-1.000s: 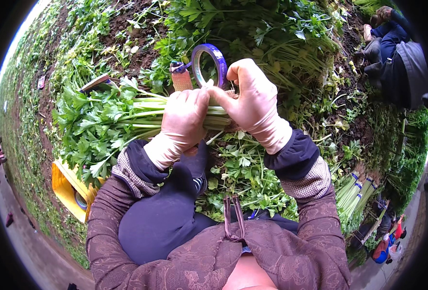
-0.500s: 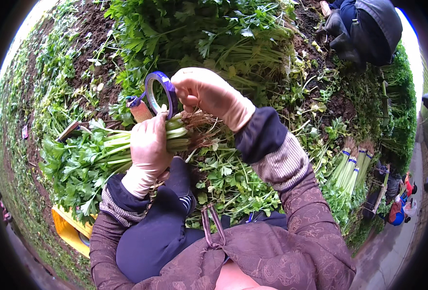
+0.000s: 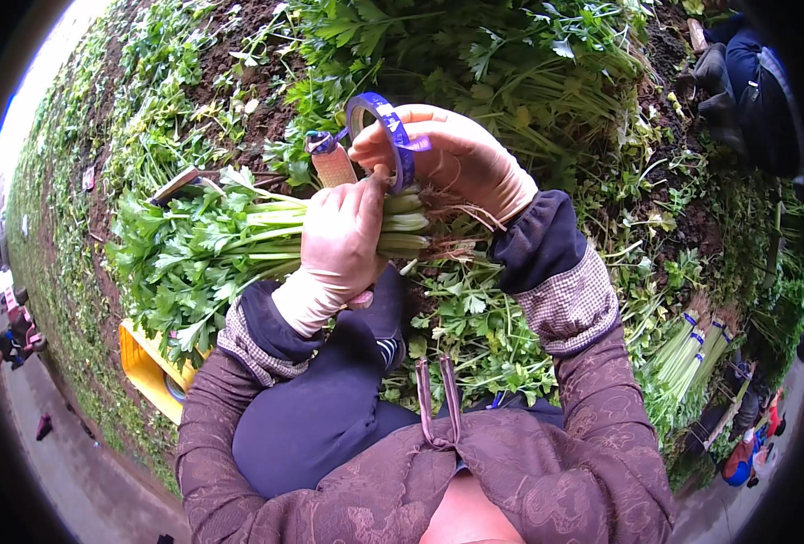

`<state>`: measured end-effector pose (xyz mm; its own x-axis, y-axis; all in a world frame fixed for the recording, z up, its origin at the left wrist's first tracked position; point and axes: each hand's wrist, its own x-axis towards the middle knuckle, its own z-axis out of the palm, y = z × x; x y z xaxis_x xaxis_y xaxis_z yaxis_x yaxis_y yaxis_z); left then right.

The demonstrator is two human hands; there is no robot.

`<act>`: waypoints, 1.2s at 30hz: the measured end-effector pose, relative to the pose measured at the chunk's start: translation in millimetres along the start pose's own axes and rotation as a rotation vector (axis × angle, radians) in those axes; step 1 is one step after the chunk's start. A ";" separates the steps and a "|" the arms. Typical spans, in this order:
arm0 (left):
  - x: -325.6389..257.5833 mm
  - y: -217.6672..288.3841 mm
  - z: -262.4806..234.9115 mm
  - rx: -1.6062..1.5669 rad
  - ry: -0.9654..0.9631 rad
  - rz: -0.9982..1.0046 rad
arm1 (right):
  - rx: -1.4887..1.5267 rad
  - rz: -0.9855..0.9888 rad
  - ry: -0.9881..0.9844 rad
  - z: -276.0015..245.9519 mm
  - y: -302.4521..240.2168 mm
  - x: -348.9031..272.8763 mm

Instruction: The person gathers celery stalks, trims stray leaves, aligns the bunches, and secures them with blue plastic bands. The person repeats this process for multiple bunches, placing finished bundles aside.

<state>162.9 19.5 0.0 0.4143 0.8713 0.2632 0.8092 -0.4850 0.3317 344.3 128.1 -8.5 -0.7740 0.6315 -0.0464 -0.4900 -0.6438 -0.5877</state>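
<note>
A bunch of celery point(image 3: 266, 216) lies sideways across my front, leaves to the left and pale stalks and roots to the right. My left hand point(image 3: 343, 238) is closed round its stalks near the root end. Just above that hand stands a roll of purple tape point(image 3: 403, 150), its ring upright against the stalks. My right hand point(image 3: 467, 156) has its fingers curled at the roll, some seen through the ring; a loose bit of tape shows beside them. Behind my left hand is a wrapped, pinkish handle point(image 3: 333, 166) with a blue-purple end.
A large heap of celery point(image 3: 501, 82) lies ahead. Taped celery bunches point(image 3: 687, 358) lie at the right. A yellow crate-like thing point(image 3: 148, 367) is at the lower left. Another person's dark-clothed leg point(image 3: 755, 100) shows at the far right.
My right hand has moved from the roll's right side onto it, its fingers now reaching into the ring. The left hand keeps its grip on the celery. The whole view has shifted.
</note>
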 end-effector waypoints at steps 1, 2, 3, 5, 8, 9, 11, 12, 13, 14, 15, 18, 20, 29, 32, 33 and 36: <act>0.0 -0.3 0.3 0.003 -0.011 -0.012 | 0.000 -0.001 0.053 -1.4 -0.2 -1.0; 0.1 -0.7 0.5 0.005 -0.021 -0.024 | 0.015 -0.009 0.057 -3.5 0.8 0.3; 0.2 -1.0 0.7 0.001 0.010 -0.005 | 0.064 -0.043 0.067 -6.0 1.1 -2.2; 0.6 -1.2 0.7 0.004 0.029 -0.006 | -0.084 -0.067 0.200 -12.1 4.4 -1.3; 0.5 0.1 -0.1 -0.011 0.028 -0.020 | -0.243 0.047 0.283 -20.3 10.0 -2.1; 1.2 0.0 0.4 -0.007 0.058 -0.007 | -0.252 0.067 0.239 -22.0 12.1 -1.6; 0.8 0.5 1.0 -0.010 0.081 0.001 | -0.256 0.157 0.211 -23.8 15.5 -1.5; 0.2 0.7 1.3 -0.017 0.072 -0.004 | -0.330 0.152 0.177 -24.2 16.6 -0.7; 0.2 0.1 2.4 -0.020 0.081 0.006 | -0.337 0.155 0.182 -23.8 18.1 -1.2; -0.1 -0.6 3.2 -0.016 0.070 0.006 | -0.312 0.150 0.182 -23.8 18.6 -0.8; -0.1 -1.5 4.5 -0.009 0.077 0.021 | -0.371 0.160 0.186 -24.0 19.1 -0.8; -0.9 -4.2 7.4 0.013 0.073 0.030 | -0.446 0.167 0.174 -29.7 18.7 0.5; -1.6 -4.6 7.7 0.021 0.065 0.027 | -0.401 0.146 0.088 -36.5 20.3 -1.9; 4.1 -0.3 5.7 -0.023 0.058 -0.012 | -0.414 0.332 0.215 -12.7 87.5 -94.0; 3.7 0.9 6.8 0.019 0.028 -0.025 | -0.214 0.562 0.094 26.1 81.3 -125.7; 3.5 1.0 7.4 0.025 0.012 -0.037 | -0.188 0.445 0.025 38.1 69.7 -129.0; 5.8 -1.2 10.0 0.091 0.015 -0.008 | -0.467 0.140 -0.120 62.4 30.2 -105.1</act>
<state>168.5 25.9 -7.9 0.4020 0.8735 0.2745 0.8472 -0.4686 0.2505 385.8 15.3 29.0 -0.8735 0.4813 -0.0735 -0.1677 -0.4390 -0.8827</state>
